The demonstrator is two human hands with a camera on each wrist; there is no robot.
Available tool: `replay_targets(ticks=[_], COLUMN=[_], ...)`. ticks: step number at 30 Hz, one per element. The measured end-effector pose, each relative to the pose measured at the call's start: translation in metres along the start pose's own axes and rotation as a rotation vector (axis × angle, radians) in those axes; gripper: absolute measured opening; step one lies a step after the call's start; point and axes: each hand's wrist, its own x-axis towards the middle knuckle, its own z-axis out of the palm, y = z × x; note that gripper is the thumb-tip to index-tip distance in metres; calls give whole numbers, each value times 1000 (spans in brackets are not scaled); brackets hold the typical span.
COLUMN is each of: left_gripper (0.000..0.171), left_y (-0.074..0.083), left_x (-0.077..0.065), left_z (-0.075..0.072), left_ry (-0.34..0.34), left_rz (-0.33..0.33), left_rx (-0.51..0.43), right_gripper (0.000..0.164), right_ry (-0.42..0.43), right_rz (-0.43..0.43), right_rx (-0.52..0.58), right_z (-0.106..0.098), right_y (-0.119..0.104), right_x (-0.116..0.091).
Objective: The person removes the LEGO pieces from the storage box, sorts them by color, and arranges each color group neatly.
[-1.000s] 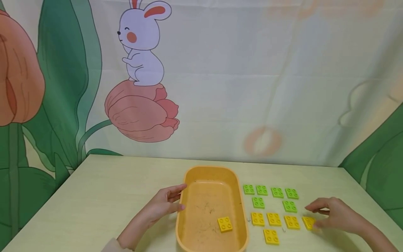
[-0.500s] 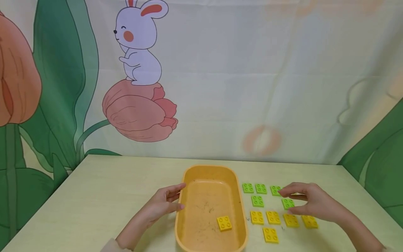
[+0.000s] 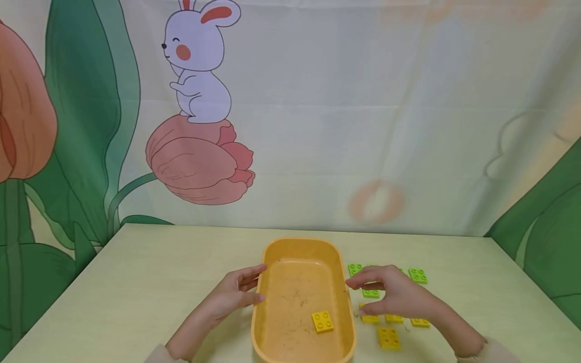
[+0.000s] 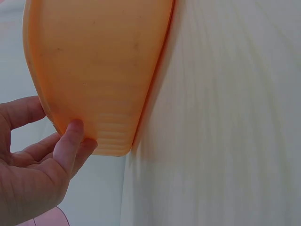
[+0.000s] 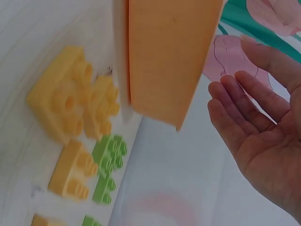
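In the head view an orange-yellow tray (image 3: 290, 280) stands on the table, with one yellow building block (image 3: 323, 322) inside it. My left hand (image 3: 233, 291) touches the tray's left side, fingers and thumb against its outer wall; the left wrist view shows the thumb (image 4: 69, 143) on that wall. Holding nothing, my right hand (image 3: 399, 295) hovers at the tray's right rim, above the blocks. The right wrist view shows its palm (image 5: 270, 136) with relaxed fingers, apart from the tray wall (image 5: 164, 61). It partly covers green blocks (image 3: 418, 276) and yellow blocks (image 3: 389, 338).
Several green and yellow blocks lie in rows on the table (image 3: 181, 272) right of the tray; some studs (image 5: 84, 73) show in the right wrist view. Behind the table hangs a printed cloth (image 3: 308, 126) with a rabbit and tulips.
From the rightmost yellow block, my right hand has moved left over the blocks to the tray's right rim, carrying nothing. The left hand has stayed at the tray's left side.
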Motion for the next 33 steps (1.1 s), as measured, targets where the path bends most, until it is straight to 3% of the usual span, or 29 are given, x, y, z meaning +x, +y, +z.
replay_targets(ticks=[8,19,26,33], left_gripper=[64,64,64,64], left_y=[1,0,0,0], left_x=[0,1,0,0], left_z=[0,-1,0,0], left_ry=[-1,-7,3,-5], left_rz=[3,-1,-10,-10], left_rx=[7,2,5,-3], right_gripper=[44,38,35,26], right_ry=[-66,-158,-215,-246], right_rz=[-3,-33,25,27], right_rx=[-57,-310,-433,-584], right_z=[20,40,54,63], right_y=[-12,-17,-14,-16], right_x=[19,43,55,62])
